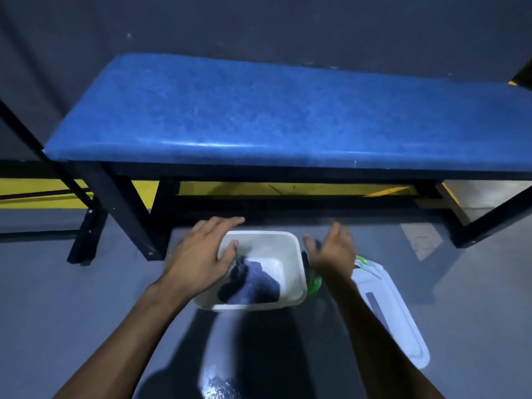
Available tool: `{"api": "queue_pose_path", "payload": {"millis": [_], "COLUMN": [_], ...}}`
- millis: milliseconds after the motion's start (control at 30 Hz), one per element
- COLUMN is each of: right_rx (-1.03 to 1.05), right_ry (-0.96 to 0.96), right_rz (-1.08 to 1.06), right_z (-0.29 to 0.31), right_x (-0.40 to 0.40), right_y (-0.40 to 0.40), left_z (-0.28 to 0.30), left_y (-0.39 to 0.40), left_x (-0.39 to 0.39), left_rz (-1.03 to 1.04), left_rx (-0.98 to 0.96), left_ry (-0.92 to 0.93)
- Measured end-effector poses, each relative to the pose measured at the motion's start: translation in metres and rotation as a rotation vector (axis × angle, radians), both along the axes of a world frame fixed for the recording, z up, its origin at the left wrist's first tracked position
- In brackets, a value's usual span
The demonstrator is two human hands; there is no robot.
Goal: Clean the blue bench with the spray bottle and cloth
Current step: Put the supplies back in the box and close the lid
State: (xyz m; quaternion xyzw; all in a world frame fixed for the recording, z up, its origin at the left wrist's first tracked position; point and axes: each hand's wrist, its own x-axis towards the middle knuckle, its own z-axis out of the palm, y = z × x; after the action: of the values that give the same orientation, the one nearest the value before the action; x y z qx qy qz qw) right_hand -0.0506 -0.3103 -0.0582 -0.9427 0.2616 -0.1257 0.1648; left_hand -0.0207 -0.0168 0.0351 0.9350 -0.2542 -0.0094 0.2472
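Note:
The blue padded bench (276, 116) on a black frame spans the view ahead of me. On the grey floor in front of it stands a white tub (293, 254) with a dark blue cloth (253, 283) crumpled inside. My left hand (201, 254) hovers over the tub's left rim, fingers apart, its thumb just above the cloth. My right hand (334, 251) is spread open to the right of the tub, above a green spray bottle (313, 282) that it mostly hides. Neither hand holds anything.
A white tray-like lid (403, 326) lies on the floor at the right, beside the bottle. Black bench legs (126, 220) and a second black frame (26, 133) stand at the left. A yellow strip (259, 188) runs along the floor under the bench.

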Motion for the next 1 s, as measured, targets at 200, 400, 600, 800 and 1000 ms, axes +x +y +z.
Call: {"api": "queue_pose_path", "payload": {"millis": [200,400,600,800,1000], "right_rx": [0.044,-0.112,-0.337,-0.333,-0.066], "right_ry": [0.671,0.779,0.617,0.333,0.211], "right_rz": [-0.048,0.100,0.212,0.426,0.462], "right_z": [0.015,0.057,0.183,0.255,0.226], "right_x": [0.009,0.000,-0.004,-0.023,-0.025], "right_y": [-0.035,-0.026,0.010,0.053,0.050], "left_z": [-0.016,-0.028,-0.021,-0.013,-0.030], "left_y": [-0.018,-0.025,-0.052,-0.092,-0.088], "left_x": [0.000,-0.003,-0.015,-0.012,0.007], "left_rz": [-0.066,-0.119,-0.188,-0.253,-0.197], "left_rx": [0.102,0.076,-0.157,-0.324,-0.388], "left_ry": [0.035,0.089,0.261,0.215,0.066]}}
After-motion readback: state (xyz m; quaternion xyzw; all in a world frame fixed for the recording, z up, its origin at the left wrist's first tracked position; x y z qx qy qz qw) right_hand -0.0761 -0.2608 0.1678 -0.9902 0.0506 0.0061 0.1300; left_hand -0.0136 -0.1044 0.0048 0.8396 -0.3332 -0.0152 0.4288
